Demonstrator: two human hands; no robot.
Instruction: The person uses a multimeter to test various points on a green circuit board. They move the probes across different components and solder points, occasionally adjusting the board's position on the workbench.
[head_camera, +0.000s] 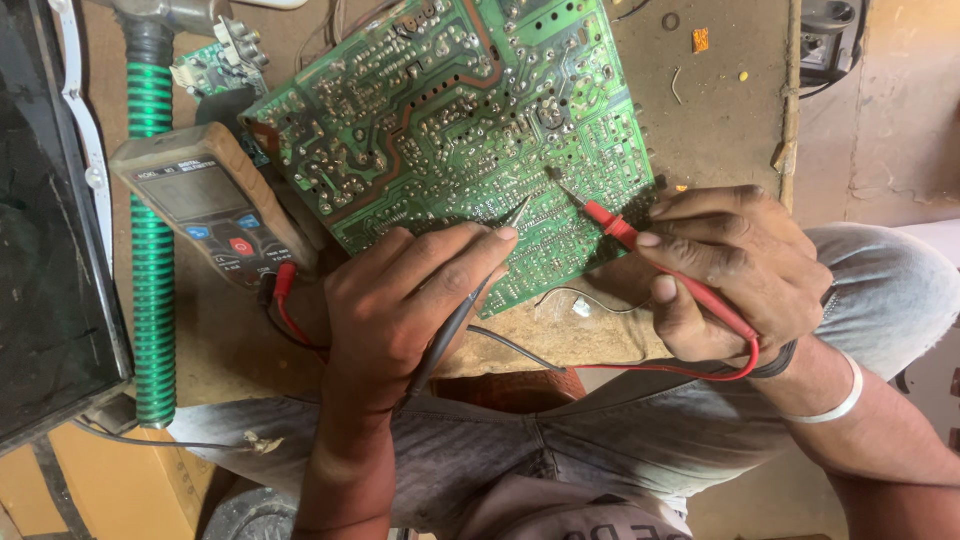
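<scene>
My left hand (400, 300) pinches a slim black probe (455, 325), its metal tip slanting up and right onto the board. My right hand (740, 270) is curled around a smooth red probe (640, 245), long axis running up-left, its needle touching the solder side too. The green circuit board (450, 110), studded with shiny joints, lies tilted on the dusty brown bench (720, 120). A tan multimeter (210, 205) rests beside a ribbed green hose (152, 270).
</scene>
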